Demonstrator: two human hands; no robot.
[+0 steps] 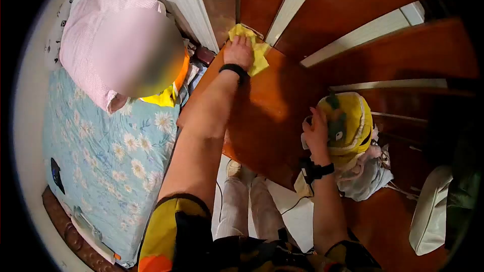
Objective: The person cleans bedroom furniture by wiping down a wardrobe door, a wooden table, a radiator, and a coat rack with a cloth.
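At the far corner of the glossy reddish-brown wooden surface, my left hand presses down on a yellow cloth. The fingers lie over the cloth, bunched beneath them and spread out to the right. My right hand is curled against the left side of a yellow bag with a green patch and a white eye-like shape. A small white thing shows beside those fingers; I cannot make out what it is. Both wrists wear black bands.
A bed with a blue floral sheet lies to the left, bearing a pink bundle. Grey and pink fabric is heaped below the bag. A white bag stands at the right. Wooden panels rise behind; a dark cable crosses the floor.
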